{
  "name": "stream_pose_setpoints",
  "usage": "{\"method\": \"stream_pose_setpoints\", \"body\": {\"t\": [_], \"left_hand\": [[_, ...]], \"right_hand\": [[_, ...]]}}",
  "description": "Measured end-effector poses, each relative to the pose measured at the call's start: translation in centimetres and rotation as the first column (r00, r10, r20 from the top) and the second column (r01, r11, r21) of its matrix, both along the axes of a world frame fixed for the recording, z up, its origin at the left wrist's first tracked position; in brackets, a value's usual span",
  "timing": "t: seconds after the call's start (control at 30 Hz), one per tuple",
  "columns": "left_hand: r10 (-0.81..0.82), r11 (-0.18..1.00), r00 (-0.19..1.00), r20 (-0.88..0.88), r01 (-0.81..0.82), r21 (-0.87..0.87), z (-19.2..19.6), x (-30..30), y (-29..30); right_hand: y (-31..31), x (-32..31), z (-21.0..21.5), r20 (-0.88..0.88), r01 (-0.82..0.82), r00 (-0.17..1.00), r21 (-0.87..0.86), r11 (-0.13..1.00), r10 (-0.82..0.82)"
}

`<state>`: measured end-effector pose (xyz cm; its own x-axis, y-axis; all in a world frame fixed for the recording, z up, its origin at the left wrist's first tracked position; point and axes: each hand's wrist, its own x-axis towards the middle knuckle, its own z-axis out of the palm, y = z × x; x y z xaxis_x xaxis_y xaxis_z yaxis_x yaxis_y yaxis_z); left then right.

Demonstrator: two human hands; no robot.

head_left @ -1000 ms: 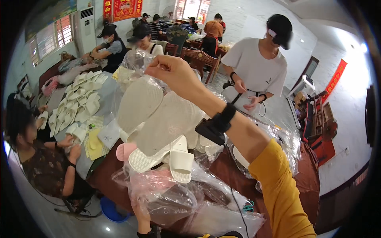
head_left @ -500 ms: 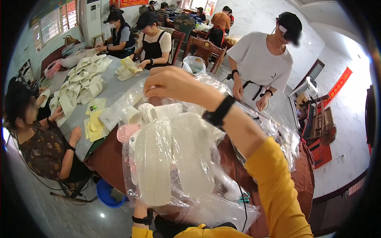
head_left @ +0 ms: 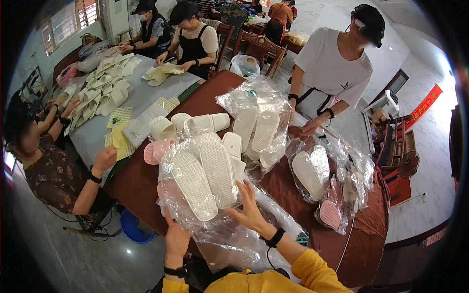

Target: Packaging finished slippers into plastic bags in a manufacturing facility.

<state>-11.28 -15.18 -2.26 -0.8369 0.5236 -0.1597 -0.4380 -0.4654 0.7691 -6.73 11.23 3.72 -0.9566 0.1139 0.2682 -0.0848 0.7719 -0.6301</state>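
Busy workroom, tiled floor, several people around two joined tables; brown table (head_left: 146, 180) nearest, grey-covered table (head_left: 146, 97) beyond it strewn with loose white slippers

Change since a second ago: the clear bag of white slippers (head_left: 202, 178) was held high in the air by the right arm, soles hanging; half a second ago it was coming down in front of the chest; now it lies low at the near edge of the brown table, soles up, two ridged soles side by side inside the plastic. Bagged pair looks complete and lowered for closing or setting down — a judgement only

Left hand (head_left: 177, 239) under the bag's near left corner, fingers hidden by plastic, so cannot tell whether they pinch the film or merely prop it

Right hand (head_left: 250, 212) at the bag's right edge, fingers spread wide and splayed upward, palm against the plastic, not clamped on anything; black band on that wrist, yellow sleeve below

More crumpled empty plastic (head_left: 234, 244) lies between the bag and the wearer's body

Around: second bagged pair (head_left: 259, 129) further up the table, another bagged slipper (head_left: 310, 171) to the right, pink slipper in plastic (head_left: 331, 214) near the right edge. Person in white shirt (head_left: 337, 63) stands across, hand on the table. Seated person at left reaches a hand (head_left: 105, 158) toward the yellow sheets (head_left: 118, 139)
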Motion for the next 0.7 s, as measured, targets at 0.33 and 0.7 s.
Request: {"method": "stream_pose_setpoints", "body": {"t": [0.33, 0.7], "left_hand": [[0.267, 0.924, 0.960, -0.084, -0.280, -0.259, 4.9, -3.2, 3.0], [0.476, 0.862, 0.878, 0.039, -0.475, 0.177, 16.2, -6.3, 1.3]], "right_hand": [[-1.1, -5.6, 4.3, 0.068, 0.055, 0.997, -0.242, 0.969, -0.040], [-4.4, -17.8, 25.6, -0.399, -0.432, 0.892, -0.612, 0.662, 0.214]]}}
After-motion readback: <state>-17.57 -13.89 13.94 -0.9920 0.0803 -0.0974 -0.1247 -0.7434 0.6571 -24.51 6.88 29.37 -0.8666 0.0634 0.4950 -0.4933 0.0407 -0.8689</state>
